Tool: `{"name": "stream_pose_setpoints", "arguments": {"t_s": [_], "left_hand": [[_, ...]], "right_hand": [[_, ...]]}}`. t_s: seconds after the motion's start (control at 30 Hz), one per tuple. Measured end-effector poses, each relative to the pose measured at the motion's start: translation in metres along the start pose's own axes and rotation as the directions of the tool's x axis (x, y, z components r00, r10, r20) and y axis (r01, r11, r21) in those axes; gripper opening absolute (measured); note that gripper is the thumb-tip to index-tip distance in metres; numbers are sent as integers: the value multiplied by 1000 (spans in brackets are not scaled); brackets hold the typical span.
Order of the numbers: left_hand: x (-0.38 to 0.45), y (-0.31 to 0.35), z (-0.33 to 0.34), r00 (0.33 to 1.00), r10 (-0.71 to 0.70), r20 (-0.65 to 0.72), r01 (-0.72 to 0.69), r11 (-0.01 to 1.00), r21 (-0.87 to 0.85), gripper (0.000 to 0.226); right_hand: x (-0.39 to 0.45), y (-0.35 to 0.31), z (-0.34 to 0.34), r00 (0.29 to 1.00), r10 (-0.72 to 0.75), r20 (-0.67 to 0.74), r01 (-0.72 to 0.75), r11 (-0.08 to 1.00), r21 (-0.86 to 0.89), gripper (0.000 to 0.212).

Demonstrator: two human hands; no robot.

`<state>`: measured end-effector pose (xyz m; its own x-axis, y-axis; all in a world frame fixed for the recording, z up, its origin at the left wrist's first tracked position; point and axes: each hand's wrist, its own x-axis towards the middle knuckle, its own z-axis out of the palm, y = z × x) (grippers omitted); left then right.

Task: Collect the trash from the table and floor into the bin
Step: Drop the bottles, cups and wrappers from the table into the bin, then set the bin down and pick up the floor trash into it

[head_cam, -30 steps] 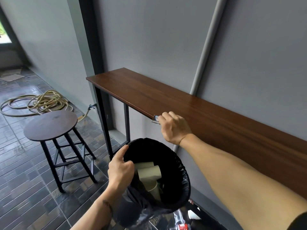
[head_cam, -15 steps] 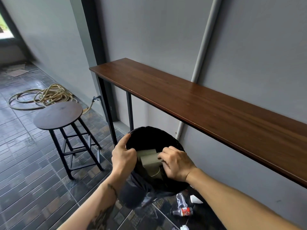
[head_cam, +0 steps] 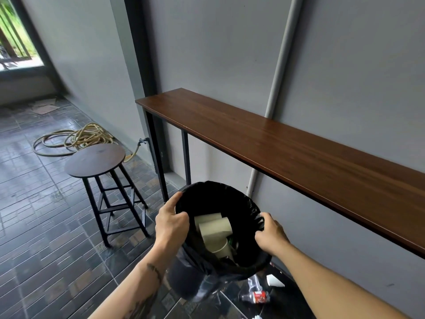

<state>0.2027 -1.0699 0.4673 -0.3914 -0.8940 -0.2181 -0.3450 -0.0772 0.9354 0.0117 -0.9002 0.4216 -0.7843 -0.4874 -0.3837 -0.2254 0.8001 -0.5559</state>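
A bin (head_cam: 248, 204) lined with a black bag is held up in front of me, tilted toward me. Inside lie beige paper cups (head_cam: 215, 229) and darker scraps. My left hand (head_cam: 171, 223) grips the bin's left rim, thumb outside and fingers over the edge. My right hand (head_cam: 271, 236) pinches the bag at the right rim. On the floor below the bin lie a crushed clear plastic bottle with a red label (head_cam: 256, 295) and a white scrap of paper (head_cam: 274, 281). The long brown table (head_cam: 299, 153) along the wall has a bare top.
A round dark stool (head_cam: 95, 160) stands on the tiled floor to the left. A coiled yellow hose (head_cam: 76, 138) lies beyond it near the wall. A grey pipe (head_cam: 278, 65) runs up the wall behind the table. A doorway opens at the far left.
My right hand took a small item from the table edge, put it into the bin, then drew out and took hold of the right rim. The left hand kept its grip.
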Motion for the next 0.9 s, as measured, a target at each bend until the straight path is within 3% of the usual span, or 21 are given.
{"name": "stream_pose_setpoints", "arguments": {"t_s": [0.2, 0.33, 0.4, 0.53, 0.67, 0.9], "left_hand": [[-35, -10, -21, 997, -15, -78, 36, 962, 269, 82], [-68, -22, -26, 995, 56, -84, -10, 880, 475, 75], [-77, -31, -27, 995, 69, -71, -33, 905, 425, 76], [-92, -47, -26, 993, 27, -116, -10, 990, 143, 79], [-103, -62, -24, 993, -17, -115, 4, 994, -111, 81], [-112, -98, -25, 991, -108, -85, 98, 988, -119, 85]], "right_hand": [[-36, 4, 0, 982, -61, -177, 94, 978, 187, 73], [-64, 6, -12, 961, -126, -245, 176, 965, 192, 74], [-77, 11, -20, 950, -161, -268, 215, 959, 185, 74], [-100, 23, -30, 934, -218, -283, 274, 945, 178, 73], [-111, 36, -28, 936, -211, -280, 274, 939, 209, 70], [-112, 49, -4, 944, -191, -269, 250, 945, 209, 64]]}}
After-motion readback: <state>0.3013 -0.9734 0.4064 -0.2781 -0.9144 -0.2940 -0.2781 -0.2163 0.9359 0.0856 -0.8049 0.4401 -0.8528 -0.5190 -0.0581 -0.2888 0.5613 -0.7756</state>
